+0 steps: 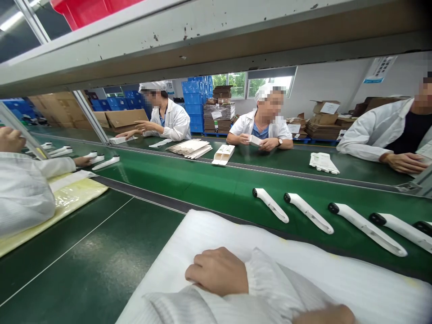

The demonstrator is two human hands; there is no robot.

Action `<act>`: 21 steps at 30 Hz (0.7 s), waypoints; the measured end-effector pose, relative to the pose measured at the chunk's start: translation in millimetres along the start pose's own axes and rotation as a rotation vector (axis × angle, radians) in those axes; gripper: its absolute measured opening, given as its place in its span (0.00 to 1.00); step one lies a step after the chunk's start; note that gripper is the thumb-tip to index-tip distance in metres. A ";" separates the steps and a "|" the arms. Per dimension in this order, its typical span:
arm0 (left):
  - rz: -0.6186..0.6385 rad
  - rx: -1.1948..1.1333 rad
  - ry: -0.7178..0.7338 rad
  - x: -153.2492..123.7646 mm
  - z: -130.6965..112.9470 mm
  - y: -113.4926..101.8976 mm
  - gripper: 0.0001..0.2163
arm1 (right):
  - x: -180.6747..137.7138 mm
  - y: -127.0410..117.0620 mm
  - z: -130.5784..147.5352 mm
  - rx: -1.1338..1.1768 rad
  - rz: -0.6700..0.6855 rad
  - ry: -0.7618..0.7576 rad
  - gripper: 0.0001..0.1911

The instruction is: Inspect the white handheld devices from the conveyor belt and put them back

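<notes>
- Right hand (216, 271): palm down on the foam sheet (313, 265), fingers loosely curled, no clear hold, so grip state cannot be told
- Left hand (324, 316): barely in view at the bottom edge, apparently crossed under the right forearm, grip hidden, state cannot be told
- Foam sheet: white, lying across the near tabletop (84, 256), long edge just beside the belt (189, 186), raised fold by the right cuff
- Nearest items: four white devices (308, 213) with black tips, in a slanted row on the green belt, a fifth cut off at the right edge, all just past the foam and apart from both hands
- Left co-worker: white sleeve (27, 193) over a pale yellow bag (77, 202), more devices nearby
- Far side: co-worker in a cap, hands on a small white box (255, 140); another co-worker, hands near a stack of flat cartons (189, 148)
- Also on the far tabletop: open carton (223, 155), leaflets (324, 163)
- Background: blue crates (194, 103), cardboard stacks (219, 117), red crate (81, 9) above a grey shelf (168, 45)
- Writing: wall sign (380, 69) blurred, leaflet print too small, no brand readable on the devices
</notes>
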State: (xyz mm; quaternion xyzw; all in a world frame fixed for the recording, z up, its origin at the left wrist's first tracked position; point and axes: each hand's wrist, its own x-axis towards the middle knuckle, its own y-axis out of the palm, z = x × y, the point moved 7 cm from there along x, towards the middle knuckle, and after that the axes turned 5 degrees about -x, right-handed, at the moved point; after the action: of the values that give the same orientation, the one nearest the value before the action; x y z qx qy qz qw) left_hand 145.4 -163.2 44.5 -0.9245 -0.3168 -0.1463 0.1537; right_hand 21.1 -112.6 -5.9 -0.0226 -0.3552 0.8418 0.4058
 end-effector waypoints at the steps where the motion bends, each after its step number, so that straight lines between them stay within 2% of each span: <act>1: -0.040 0.007 -0.014 -2.0 9.6 -10.1 0.17 | -0.2 6.4 2.2 -0.007 0.035 -0.022 0.13; 5: -0.328 0.044 -0.054 -16.2 53.9 -60.1 0.28 | 0.1 9.4 -0.1 -0.028 0.115 -0.074 0.15; 8: -0.377 0.030 -0.044 -25.3 80.8 -70.6 0.29 | 1.8 3.5 -5.4 -0.042 0.137 -0.088 0.16; 10: -0.397 0.023 -0.044 -28.4 90.0 -71.5 0.29 | 3.0 1.8 -7.5 -0.052 0.145 -0.094 0.16; 15: -0.425 0.025 -0.027 -26.5 82.8 -71.7 0.29 | 5.2 4.2 -9.4 -0.080 0.148 -0.097 0.16; 21: -0.284 0.014 0.012 -16.7 63.2 -63.4 0.23 | 10.6 11.5 -14.2 -0.115 0.117 -0.065 0.09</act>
State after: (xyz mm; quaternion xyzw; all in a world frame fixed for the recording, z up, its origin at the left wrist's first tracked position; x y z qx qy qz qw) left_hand 103.7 -100.7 -7.1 -0.8683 -0.4446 -0.1697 0.1399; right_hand 11.0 -101.8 -21.0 -0.0394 -0.4141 0.8426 0.3420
